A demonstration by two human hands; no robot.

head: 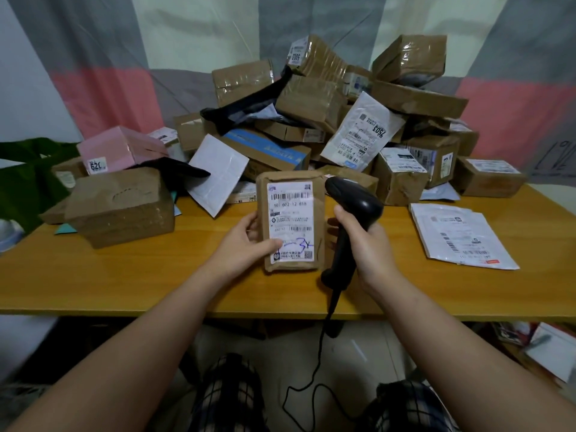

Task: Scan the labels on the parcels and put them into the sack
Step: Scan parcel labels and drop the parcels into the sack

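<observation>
Head view: brown parcel [293, 222] is gripped by left hand [249, 241], scanner [352, 213] by right hand [364, 241], scanning judged underway; sack [28, 173] drop-off needed next.

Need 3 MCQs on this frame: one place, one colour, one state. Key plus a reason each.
1. Where is the flat white plastic mailer with a red strip?
A) buried in the pile
B) on the wooden table, apart from the pile
C) on the floor

2. What colour is the cardboard box with the "62" sticker?
A) blue
B) black
C) pink

3. What is the right hand doing?
A) gripping the black handheld barcode scanner
B) lying open on the table
C) holding a parcel

Key:
1 B: it lies alone on the tabletop at right.
2 C: its sides are pale pink.
3 A: fingers curl round the scanner's handle; the left hand holds the brown paper parcel.
</observation>
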